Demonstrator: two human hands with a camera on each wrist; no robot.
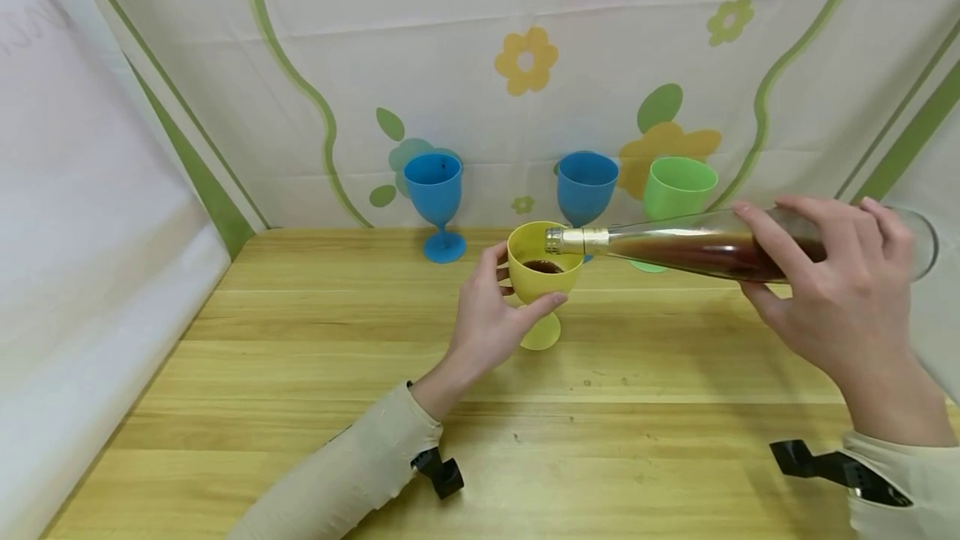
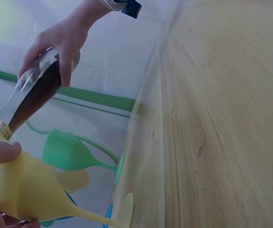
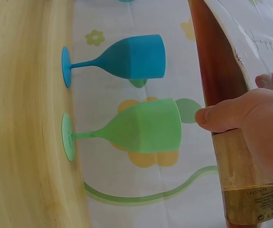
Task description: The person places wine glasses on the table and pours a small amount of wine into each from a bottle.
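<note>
Four goblets: two blue [image 1: 435,182] [image 1: 586,182], one green [image 1: 678,184] (far), one yellow [image 1: 542,267] — centre, left hand [image 1: 487,319] fingers wrapped round it. One bottle [image 1: 697,248] tipped over it, right hand [image 1: 832,290] fingers clamped round.

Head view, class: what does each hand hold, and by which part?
The left hand grips the yellow goblet round its bowl. The right hand holds the tilted glass bottle round its body, near the base.
</note>
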